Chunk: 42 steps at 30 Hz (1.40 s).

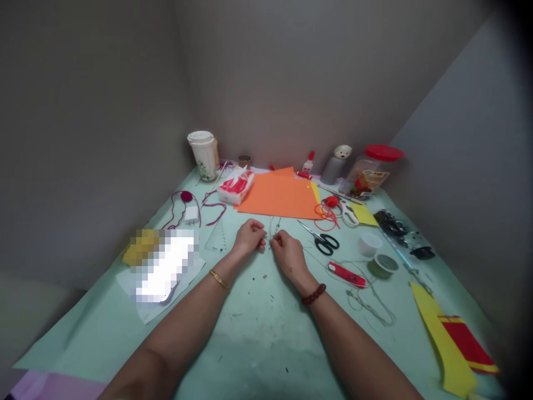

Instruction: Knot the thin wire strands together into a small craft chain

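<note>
My left hand (249, 236) and my right hand (288, 254) meet at their fingertips above the pale green table cover (250, 339). Both pinch a thin pale cord (273, 229), which rises between them; its fine strands are hard to make out. A gold bangle (219, 279) circles my left wrist, and a dark red bead bracelet (313, 294) circles my right. Just beyond my hands lies an orange paper sheet (277, 195). Black-handled scissors (323, 243) rest to the right of my right hand, and a clear plastic set square (216, 239) lies left of my left hand.
Red cord (325, 216), white-handled scissors (348, 214), a red utility knife (346, 274), a green spool (382, 265) and loose pale cord (370, 300) lie right. A tissue pack (236, 186), paper cup (202, 155) and red-lidded jar (372, 169) stand at the back against grey walls.
</note>
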Motion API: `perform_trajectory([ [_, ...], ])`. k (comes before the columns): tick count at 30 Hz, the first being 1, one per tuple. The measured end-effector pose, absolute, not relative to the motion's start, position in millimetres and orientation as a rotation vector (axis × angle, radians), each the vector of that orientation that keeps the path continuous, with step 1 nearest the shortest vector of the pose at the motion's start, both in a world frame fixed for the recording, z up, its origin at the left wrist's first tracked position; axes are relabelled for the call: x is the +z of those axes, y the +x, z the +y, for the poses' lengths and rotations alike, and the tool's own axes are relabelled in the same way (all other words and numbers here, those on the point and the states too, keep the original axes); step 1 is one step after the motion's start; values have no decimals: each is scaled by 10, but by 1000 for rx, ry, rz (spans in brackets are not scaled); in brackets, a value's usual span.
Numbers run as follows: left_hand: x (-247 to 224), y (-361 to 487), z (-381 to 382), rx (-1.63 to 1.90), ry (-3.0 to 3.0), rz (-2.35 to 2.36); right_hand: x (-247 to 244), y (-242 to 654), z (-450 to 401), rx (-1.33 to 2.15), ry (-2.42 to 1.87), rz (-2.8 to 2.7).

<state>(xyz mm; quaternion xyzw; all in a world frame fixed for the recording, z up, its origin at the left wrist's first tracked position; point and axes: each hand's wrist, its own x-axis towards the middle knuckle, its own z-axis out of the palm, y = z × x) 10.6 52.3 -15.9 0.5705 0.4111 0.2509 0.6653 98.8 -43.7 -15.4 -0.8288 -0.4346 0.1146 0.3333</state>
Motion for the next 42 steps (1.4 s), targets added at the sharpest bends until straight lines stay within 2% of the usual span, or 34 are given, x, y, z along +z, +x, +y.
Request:
perform_trajectory([
  [5, -45, 47, 533, 551, 1090, 776, -142, 984, -439, 310, -2159, -1138],
  [12, -25, -5, 625, 344, 741, 532, -169, 991, -443, 293, -2155, -1146],
  [17, -26, -39, 781, 535, 646, 554, -154, 984, -448, 304, -2134, -1138],
  [20, -31, -107, 899, 722, 829, 761, -137, 979, -451, 333, -2146, -1116],
  [23, -47, -165, 941, 971, 1370, 1097, -128, 976, -453, 344, -2158, -1109],
  [25, -64, -157, 893, 1067, 1774, 1161, -132, 977, -452, 341, -2158, -1117],
  [28, -95, -77, 740, 844, 2139, 873, -147, 983, -447, 332, -2144, -1130],
  [31, -115, -11, 609, 606, 2182, 695, -161, 992, -442, 335, -2142, -1123],
  [42, -69, -22, 738, 312, 2209, 506, -166, 997, -491, 335, -2136, -1110],
])
